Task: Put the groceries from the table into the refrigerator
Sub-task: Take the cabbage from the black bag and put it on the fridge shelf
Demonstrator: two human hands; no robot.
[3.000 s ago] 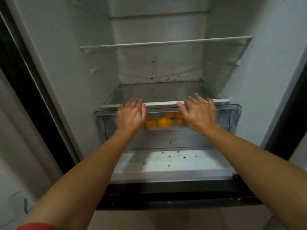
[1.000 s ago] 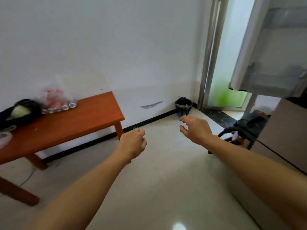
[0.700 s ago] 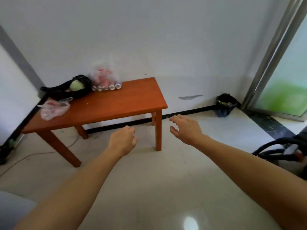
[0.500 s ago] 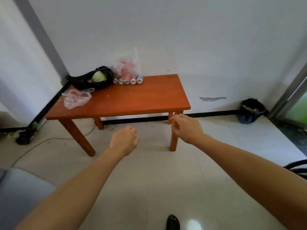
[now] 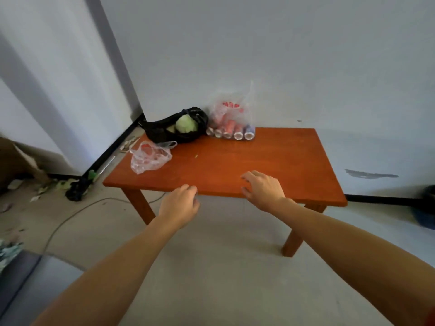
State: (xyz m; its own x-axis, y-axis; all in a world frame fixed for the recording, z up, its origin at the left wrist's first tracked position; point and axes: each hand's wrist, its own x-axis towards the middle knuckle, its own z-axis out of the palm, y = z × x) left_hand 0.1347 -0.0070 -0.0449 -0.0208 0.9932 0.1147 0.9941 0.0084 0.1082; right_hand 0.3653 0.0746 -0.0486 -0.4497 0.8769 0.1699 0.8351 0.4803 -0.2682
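Observation:
An orange-brown wooden table stands against the white wall. At its back left lies a black plastic bag with a green cabbage showing inside. Beside it a clear bag of drink cans leans on the wall, the cans lying side by side. A small crumpled clear bag with red print lies near the table's left edge. My left hand hangs loosely curled and empty just before the table's front edge. My right hand hovers over the front edge, fingers relaxed, holding nothing. The refrigerator is out of view.
A cable runs across the pale tiled floor left of the table. Scraps and litter lie by the left wall near a brown cardboard piece. A dark bin sits at the far right. A grey surface fills the lower left corner.
I turned away from the refrigerator drawer with the oranges and came up to the table. Both empty hands now reach its front edge; the table looms nearer and more central.

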